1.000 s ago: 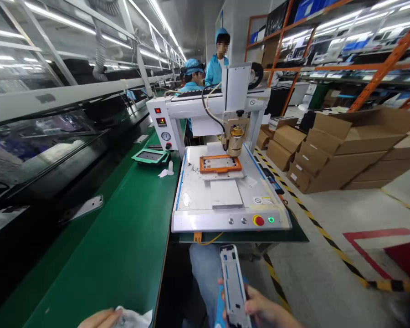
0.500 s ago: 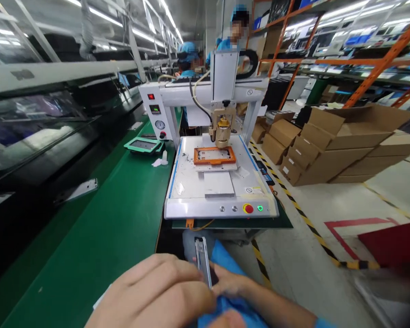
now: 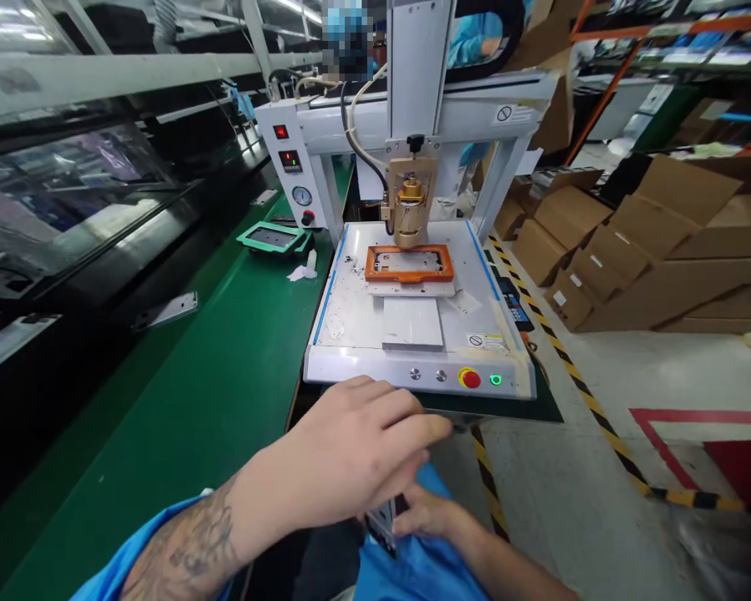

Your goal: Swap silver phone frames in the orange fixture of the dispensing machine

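Head cam here: the tattooed left hand (image 3: 350, 451) hangs open, fingers loosely spread and holding nothing, just in front of the white benchtop dispensing machine (image 3: 506, 382). The right hand (image 3: 431, 511) has a narrow grip on a slim metal phone frame (image 3: 381, 522), low over the blue smock (image 3: 413, 568) and partly hidden under the left hand, so the exact finger hold is hard to make out. An orange rectangular fixture (image 3: 409, 264) sits on the machine's bed under the brass dispensing head (image 3: 410, 209).
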`<state>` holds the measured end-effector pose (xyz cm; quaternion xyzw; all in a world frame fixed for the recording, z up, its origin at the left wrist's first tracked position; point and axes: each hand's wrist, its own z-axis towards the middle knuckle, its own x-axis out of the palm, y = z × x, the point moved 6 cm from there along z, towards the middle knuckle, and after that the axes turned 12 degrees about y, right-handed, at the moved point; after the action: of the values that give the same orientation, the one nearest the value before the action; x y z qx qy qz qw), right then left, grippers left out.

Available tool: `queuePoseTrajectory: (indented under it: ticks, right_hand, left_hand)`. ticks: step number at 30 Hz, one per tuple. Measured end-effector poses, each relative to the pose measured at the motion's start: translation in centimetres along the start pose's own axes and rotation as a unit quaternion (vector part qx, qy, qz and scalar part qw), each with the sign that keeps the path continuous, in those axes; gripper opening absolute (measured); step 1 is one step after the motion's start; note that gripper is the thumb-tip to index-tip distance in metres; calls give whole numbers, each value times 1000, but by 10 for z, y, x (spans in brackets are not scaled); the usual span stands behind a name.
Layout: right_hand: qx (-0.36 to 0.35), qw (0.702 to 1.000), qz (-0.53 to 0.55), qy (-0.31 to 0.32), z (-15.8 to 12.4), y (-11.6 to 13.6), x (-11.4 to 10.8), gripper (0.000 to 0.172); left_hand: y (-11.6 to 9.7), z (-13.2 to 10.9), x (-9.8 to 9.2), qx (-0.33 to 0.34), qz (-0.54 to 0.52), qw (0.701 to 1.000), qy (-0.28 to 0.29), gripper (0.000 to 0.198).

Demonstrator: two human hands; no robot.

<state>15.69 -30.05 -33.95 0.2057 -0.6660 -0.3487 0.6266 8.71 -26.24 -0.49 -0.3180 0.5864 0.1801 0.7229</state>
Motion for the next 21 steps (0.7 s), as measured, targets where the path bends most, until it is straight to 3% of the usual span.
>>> queuePoseTrajectory:
  ticks: [4, 6, 8, 11, 14, 17, 21]
  right_hand:
    - [-12, 991, 133, -12, -3, -3, -8, 82]
    - [-30, 983, 183, 0, -3, -2, -11, 84]
    - [-51, 973, 225, 7, -2, 1, -14, 87]
    - [-54, 969, 242, 13, -2, 2, -18, 85]
    - [-50, 976, 212, -1, -2, 3, -22, 80]
    - [-48, 977, 206, -12, 0, 2, -24, 78]
    - [-46, 978, 202, -4, 2, -2, -25, 86]
  left_hand:
    - [48, -5, 49, -67, -67, 995, 11, 22]
    - [80, -17, 65, -115, -100, 988, -30, 21]
    - [121, -38, 76, -193, -139, 965, -114, 21]
    - [182, -85, 94, -323, -204, 876, -295, 32]
    - [221, -139, 115, -414, -234, 769, -427, 50]
    - [244, -178, 125, -484, -229, 706, -463, 60]
    - [261, -196, 131, -517, -270, 671, -457, 70]
